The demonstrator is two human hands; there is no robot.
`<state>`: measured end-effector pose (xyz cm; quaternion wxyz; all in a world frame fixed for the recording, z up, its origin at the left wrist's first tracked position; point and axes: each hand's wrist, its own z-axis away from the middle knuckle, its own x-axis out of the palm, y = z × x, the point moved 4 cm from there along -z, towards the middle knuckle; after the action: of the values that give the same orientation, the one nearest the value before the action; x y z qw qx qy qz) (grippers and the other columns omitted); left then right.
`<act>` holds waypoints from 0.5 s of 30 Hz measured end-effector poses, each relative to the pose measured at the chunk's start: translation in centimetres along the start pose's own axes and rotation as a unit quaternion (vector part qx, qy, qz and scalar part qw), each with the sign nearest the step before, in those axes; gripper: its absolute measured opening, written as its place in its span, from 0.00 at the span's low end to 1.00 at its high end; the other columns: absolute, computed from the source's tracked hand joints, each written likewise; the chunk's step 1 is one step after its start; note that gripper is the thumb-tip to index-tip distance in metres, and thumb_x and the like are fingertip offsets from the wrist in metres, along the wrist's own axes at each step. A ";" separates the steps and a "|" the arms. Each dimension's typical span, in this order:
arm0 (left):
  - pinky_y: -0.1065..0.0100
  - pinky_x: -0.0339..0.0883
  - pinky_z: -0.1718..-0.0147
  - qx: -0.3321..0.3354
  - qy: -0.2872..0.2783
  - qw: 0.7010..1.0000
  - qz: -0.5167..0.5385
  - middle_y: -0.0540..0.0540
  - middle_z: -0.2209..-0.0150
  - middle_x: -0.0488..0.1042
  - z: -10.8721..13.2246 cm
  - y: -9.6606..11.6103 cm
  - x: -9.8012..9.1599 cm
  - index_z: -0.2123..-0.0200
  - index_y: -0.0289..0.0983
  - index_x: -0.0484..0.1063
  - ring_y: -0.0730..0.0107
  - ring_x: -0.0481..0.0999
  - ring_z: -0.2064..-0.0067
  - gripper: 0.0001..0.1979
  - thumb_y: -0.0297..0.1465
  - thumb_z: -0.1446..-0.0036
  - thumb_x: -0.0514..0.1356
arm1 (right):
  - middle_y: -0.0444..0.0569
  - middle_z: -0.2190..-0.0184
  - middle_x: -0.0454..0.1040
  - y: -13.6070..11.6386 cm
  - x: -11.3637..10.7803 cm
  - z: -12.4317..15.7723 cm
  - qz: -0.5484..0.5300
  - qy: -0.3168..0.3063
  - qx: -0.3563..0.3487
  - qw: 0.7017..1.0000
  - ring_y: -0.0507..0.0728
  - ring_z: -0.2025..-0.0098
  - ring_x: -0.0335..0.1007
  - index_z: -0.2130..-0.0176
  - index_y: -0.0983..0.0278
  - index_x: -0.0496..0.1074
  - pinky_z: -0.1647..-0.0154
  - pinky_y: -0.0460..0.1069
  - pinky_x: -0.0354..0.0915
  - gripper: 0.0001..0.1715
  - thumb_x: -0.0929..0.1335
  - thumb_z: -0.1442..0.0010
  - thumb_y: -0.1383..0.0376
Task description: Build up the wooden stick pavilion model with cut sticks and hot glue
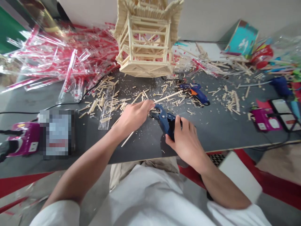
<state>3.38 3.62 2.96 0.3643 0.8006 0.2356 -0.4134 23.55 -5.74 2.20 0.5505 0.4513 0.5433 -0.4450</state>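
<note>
My right hand (184, 135) is wrapped round the handles of a blue hand cutter (166, 121). The cutter's jaws point up and left, close against the fingertips of my left hand (136, 116). Those fingers are pinched on a thin wooden stick (168, 97), which sticks out to the right towards a blue glue gun (197, 93) lying on the table. Whether the blades touch the stick is hidden by my fingers. Another thin stick (127, 139) lies below my left wrist. Beyond my hands stands a pavilion model (150, 47) built of wooden sticks.
Plastic sleeves with red strips (68, 59) are heaped at the back left. A clear ruler (106, 108) lies among cut stick pieces (96, 103). Purple power sockets (265, 119) and a phone-like device (57, 133) sit nearer the sides. A black cable (63, 104) crosses the left.
</note>
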 end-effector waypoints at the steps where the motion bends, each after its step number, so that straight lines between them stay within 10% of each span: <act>1: 0.72 0.56 0.73 -0.005 0.000 1.000 -0.002 0.44 0.66 0.79 0.0 -0.1 0.0 0.52 0.36 0.72 0.74 0.74 0.72 0.12 0.33 0.26 0.50 | 0.75 0.44 0.67 -0.4 0.0 0.1 0.019 0.010 0.001 1.000 0.77 0.46 0.67 0.33 0.85 0.55 0.44 0.68 0.67 0.41 0.65 0.34 0.60; 10: 0.71 0.58 0.72 -0.035 -0.004 0.999 0.013 0.44 0.66 0.79 -0.1 -0.3 -0.1 0.54 0.36 0.71 0.73 0.75 0.71 0.12 0.33 0.26 0.49 | 0.66 0.51 0.74 2.0 -0.9 -0.5 -0.113 -0.035 0.055 0.991 0.72 0.51 0.74 0.35 0.73 0.64 0.50 0.64 0.72 0.30 0.61 0.30 0.61; 15: 0.71 0.58 0.72 -0.041 -0.019 0.999 0.020 0.44 0.66 0.79 -0.1 -0.3 0.0 0.54 0.36 0.70 0.72 0.74 0.70 0.10 0.29 0.29 0.50 | 0.55 0.49 0.78 4.0 -1.7 -0.3 -0.393 -0.125 0.102 0.905 0.66 0.48 0.76 0.41 0.60 0.69 0.44 0.60 0.70 0.28 0.63 0.29 0.46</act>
<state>3.23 3.85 2.88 0.4094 0.7814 0.2289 -0.4115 27.42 -4.63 3.98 0.3452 0.1954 0.5548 -0.7314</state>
